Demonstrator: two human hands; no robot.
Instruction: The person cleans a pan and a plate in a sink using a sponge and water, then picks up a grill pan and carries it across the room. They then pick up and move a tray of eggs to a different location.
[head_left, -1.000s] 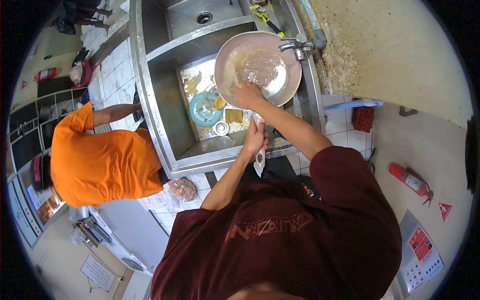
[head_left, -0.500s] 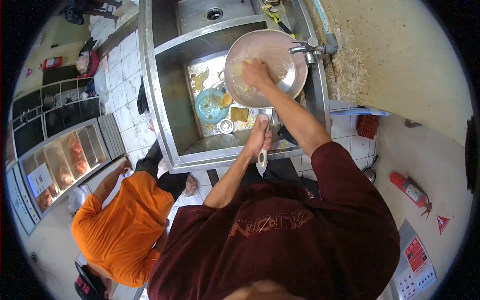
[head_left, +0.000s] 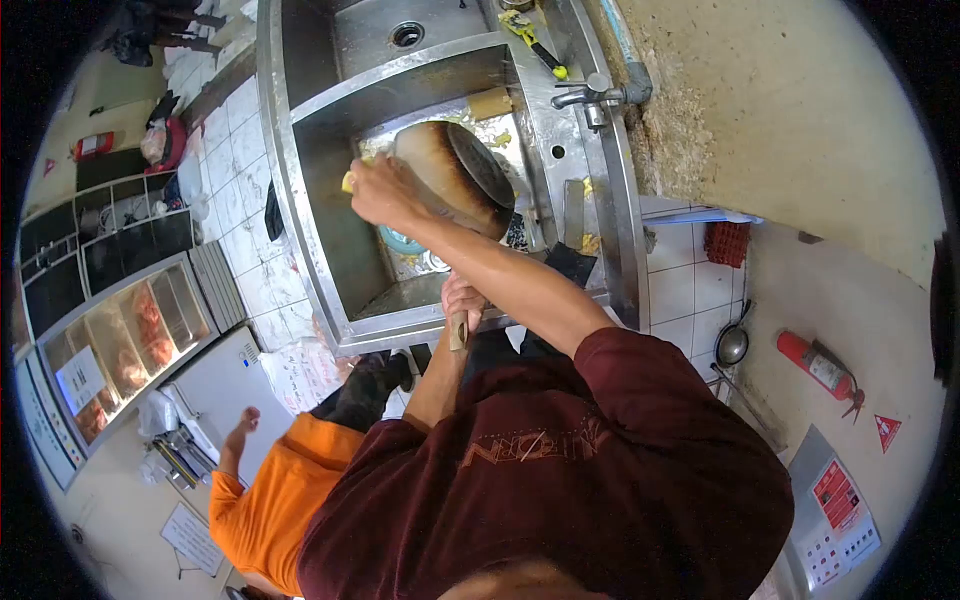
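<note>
In the head view, a large frying pan (head_left: 462,175) is tipped on its side in the sink, its scorched brown-and-black outside facing up and right. My left hand (head_left: 463,299) is wrapped round its pale handle (head_left: 458,332) near the sink's front edge. My right hand (head_left: 384,192) is closed on a yellow sponge (head_left: 348,183) at the pan's left rim. Only a corner of the sponge shows past the fingers. Below my right forearm, a light blue bowl (head_left: 400,241) is mostly hidden on the sink floor.
The steel sink (head_left: 318,215) has a tap (head_left: 590,96) at its right. A yellow-and-black brush-like tool (head_left: 537,45) lies on the ledge, with a dark-bladed tool (head_left: 572,262) lower down. A person in an orange shirt (head_left: 285,500) stands to my left. A fire extinguisher (head_left: 818,365) is at right.
The pan has moved left and turned from inside-up to outside-up. My right hand has shifted left and my left hand lower left with the handle. The person in orange has moved right.
</note>
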